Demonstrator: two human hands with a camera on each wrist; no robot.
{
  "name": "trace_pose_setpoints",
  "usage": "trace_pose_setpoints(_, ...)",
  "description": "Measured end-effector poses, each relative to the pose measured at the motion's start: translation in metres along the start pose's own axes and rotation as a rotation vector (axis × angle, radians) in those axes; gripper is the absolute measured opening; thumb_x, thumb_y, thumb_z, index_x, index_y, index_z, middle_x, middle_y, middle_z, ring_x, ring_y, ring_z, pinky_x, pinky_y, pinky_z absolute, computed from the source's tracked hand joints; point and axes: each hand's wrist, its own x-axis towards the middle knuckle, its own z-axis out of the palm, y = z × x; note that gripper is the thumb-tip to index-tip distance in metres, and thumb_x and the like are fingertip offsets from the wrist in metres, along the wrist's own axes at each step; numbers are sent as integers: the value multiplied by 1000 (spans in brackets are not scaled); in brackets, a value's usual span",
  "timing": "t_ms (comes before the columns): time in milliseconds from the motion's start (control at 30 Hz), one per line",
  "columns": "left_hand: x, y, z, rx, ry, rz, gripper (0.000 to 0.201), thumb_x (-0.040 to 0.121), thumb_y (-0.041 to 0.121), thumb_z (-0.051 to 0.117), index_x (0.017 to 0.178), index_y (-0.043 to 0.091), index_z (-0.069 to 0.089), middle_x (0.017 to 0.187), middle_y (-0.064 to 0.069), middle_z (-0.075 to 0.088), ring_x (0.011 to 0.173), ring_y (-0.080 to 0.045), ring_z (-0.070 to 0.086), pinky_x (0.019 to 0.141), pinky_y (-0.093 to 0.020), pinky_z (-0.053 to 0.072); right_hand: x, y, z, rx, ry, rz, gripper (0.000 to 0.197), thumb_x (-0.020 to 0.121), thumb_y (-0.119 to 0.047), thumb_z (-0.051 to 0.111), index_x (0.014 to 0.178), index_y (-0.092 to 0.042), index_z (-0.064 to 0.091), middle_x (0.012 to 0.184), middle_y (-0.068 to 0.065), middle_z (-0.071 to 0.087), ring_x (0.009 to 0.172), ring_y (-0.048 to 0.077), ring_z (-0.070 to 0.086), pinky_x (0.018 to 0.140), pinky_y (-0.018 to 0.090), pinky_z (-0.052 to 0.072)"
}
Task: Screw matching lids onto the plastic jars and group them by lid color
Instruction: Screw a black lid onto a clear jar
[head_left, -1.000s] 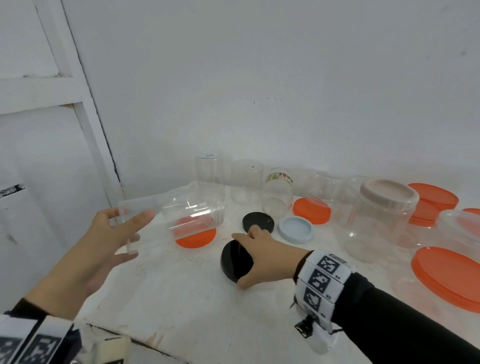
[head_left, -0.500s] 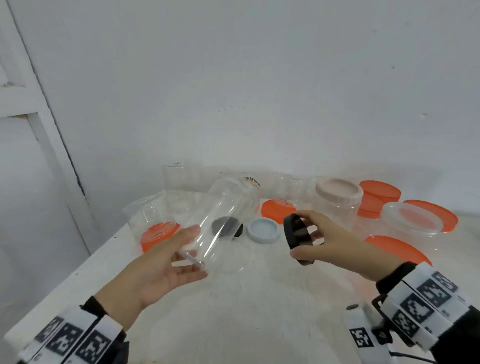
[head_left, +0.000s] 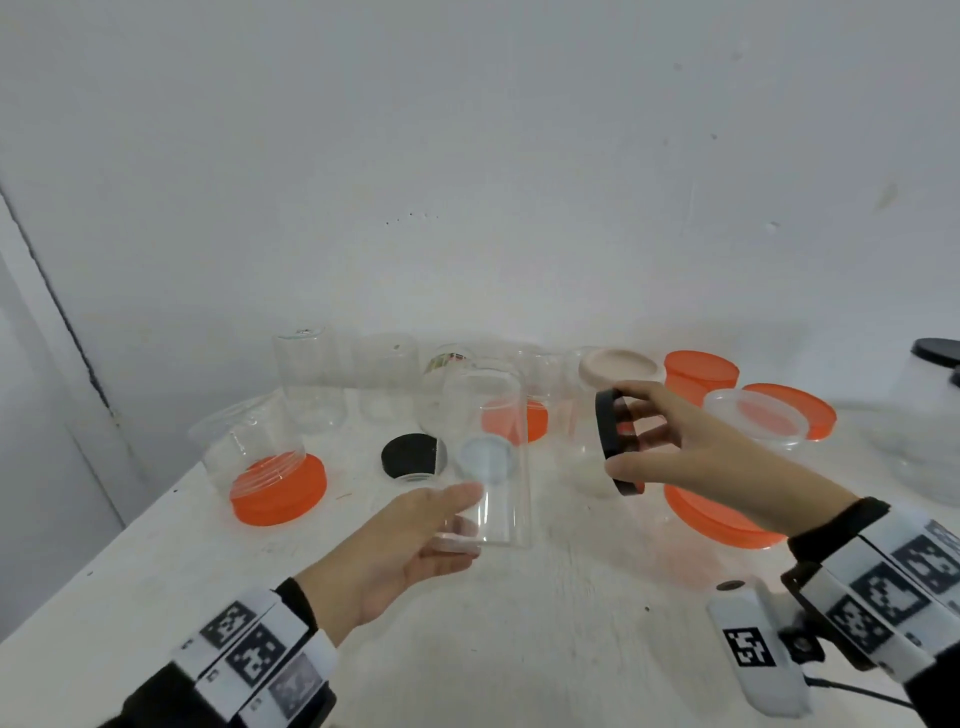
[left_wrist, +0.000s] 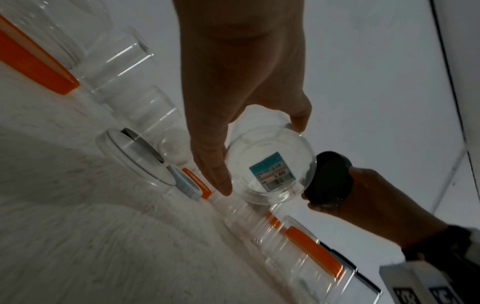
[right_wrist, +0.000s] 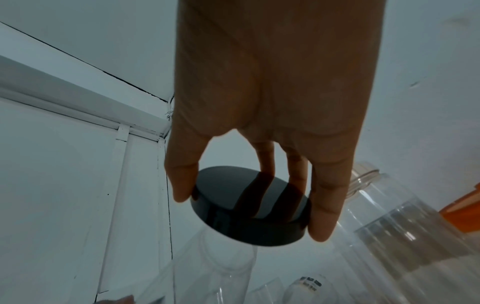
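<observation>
My left hand (head_left: 415, 535) grips a tall clear jar (head_left: 491, 452) near its base and holds it upright above the white table (head_left: 519, 649). The left wrist view looks at the jar's bottom (left_wrist: 270, 170), which carries a price sticker. To its right my right hand (head_left: 691, 447) pinches a black lid (head_left: 608, 441) on edge, a short gap from the jar's side. In the right wrist view the black lid (right_wrist: 249, 205) sits between thumb and fingers. A second black lid (head_left: 413, 455) and a grey-blue lid (head_left: 485, 457) lie on the table behind the jar.
Several clear jars (head_left: 311, 379) stand along the back wall. An upturned jar on an orange lid (head_left: 280, 488) stands at the left. Orange lids (head_left: 722, 519) and a beige-lidded jar (head_left: 618, 366) crowd the right. A black-lidded jar (head_left: 935, 415) stands far right.
My left hand has swung the clear jar from tilted to upright and nearer the middle. My right hand has lifted the black lid from the table and brought it beside the jar.
</observation>
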Motion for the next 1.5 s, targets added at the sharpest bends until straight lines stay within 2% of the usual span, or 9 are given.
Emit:
trace_pose_setpoints(167, 7, -8, 7, 299, -47, 15, 85, 53, 47, 87, 125, 24, 49, 110, -4, 60, 95, -15, 64, 92, -31, 53, -3, -6, -4, -12, 10, -23, 60, 68, -37, 82, 115, -51, 49, 115, -19, 57, 93, -4, 62, 68, 12, 51)
trace_pose_setpoints(267, 12, -11, 8, 491, -43, 40, 88, 51, 49, 83, 126, 31, 42, 116, 6, 56, 108, -8, 57, 83, -20, 45, -3, -8, -3, -36, 7, -30, 59, 71, -31, 81, 115, -51, 47, 117, -18, 56, 93, -7, 60, 68, 10, 50)
trace_pose_setpoints(500, 27, -20, 11, 622, -62, 27, 90, 63, 33, 89, 133, 28, 33, 130, 2, 47, 120, -15, 46, 89, -23, 40, -5, -13, 4, -96, -18, -28, 71, 69, -33, 82, 128, -44, 44, 121, -19, 53, 99, -6, 58, 80, 25, 57)
trace_pose_setpoints(700, 29, -26, 11, 693, -93, 18, 92, 64, 34, 89, 135, 29, 31, 133, 3, 45, 119, -15, 46, 87, -21, 38, -1, -22, 8, -123, -61, -59, 69, 65, -36, 82, 122, -50, 45, 121, -17, 51, 101, -3, 58, 84, 32, 57)
trace_pose_setpoints(800, 29, -26, 13, 714, -110, 28, 95, 65, 32, 89, 137, 30, 27, 136, 1, 42, 118, -14, 44, 89, -22, 37, 3, -29, 10, -187, -83, -61, 67, 62, -44, 80, 117, -56, 44, 123, -18, 49, 105, -4, 54, 90, 33, 54)
trace_pose_setpoints(900, 25, -20, 14, 670, -131, 50, 107, 66, 30, 88, 145, 33, 16, 141, 1, 37, 120, -14, 39, 94, -25, 36, 9, -35, 13, -316, -108, -60, 88, 61, -52, 77, 138, -47, 34, 127, -20, 44, 116, 1, 47, 99, 37, 48)
trace_pose_setpoints(1100, 20, 0, 22, 425, -181, 317, 100, 66, 39, 85, 144, 44, 22, 146, 21, 35, 135, -6, 34, 111, -32, 34, 26, -57, 25, -635, -263, -114, 92, 73, -48, 74, 147, -44, 20, 132, -17, 38, 123, 9, 40, 105, 35, 40)
trace_pose_setpoints(1300, 27, -4, 27, 417, -128, 395, 73, 73, 31, 84, 123, 51, 35, 123, 33, 50, 108, 26, 44, 78, 0, 40, 48, -78, 39, -855, -455, -90, 87, 78, -38, 74, 149, -39, 22, 131, -9, 37, 118, 13, 40, 95, 27, 40)
trace_pose_setpoints(1500, 32, -8, 24, 464, -101, 393, 87, 70, 43, 84, 136, 41, 28, 133, 27, 43, 120, 11, 39, 89, -10, 32, 62, -85, 43, -931, -545, -32, 86, 78, -34, 75, 147, -42, 24, 120, -14, 33, 112, 10, 36, 96, 30, 41)
